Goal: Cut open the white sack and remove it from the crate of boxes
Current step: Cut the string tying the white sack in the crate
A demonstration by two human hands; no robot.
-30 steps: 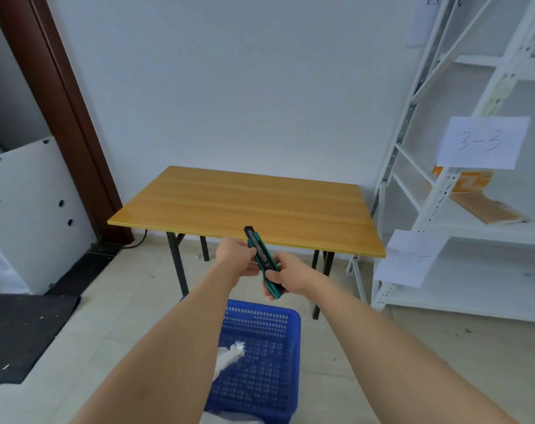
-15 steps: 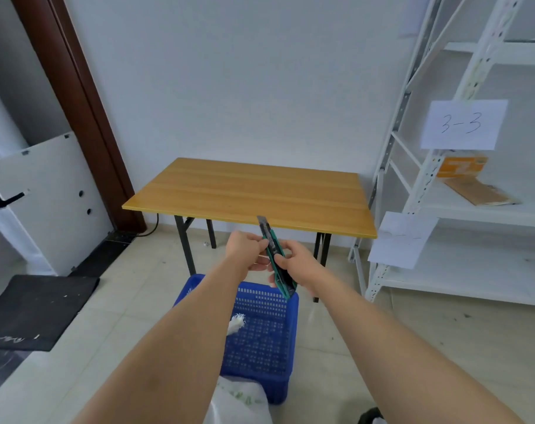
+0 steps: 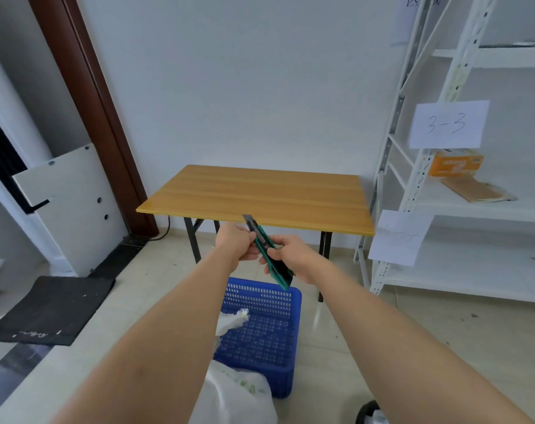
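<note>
Inside blue crate (image 3: pixel 269 338), white sack (image 3: pixel 231 322) protrudes.

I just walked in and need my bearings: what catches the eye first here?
Both hands, left hand and right hand, hold a green utility knife at centre, blade out. Below them a blue crate stands on the floor with the white sack; behind is a wooden table.

White sack (image 3: pixel 238 396) cut by bottom edge
</note>
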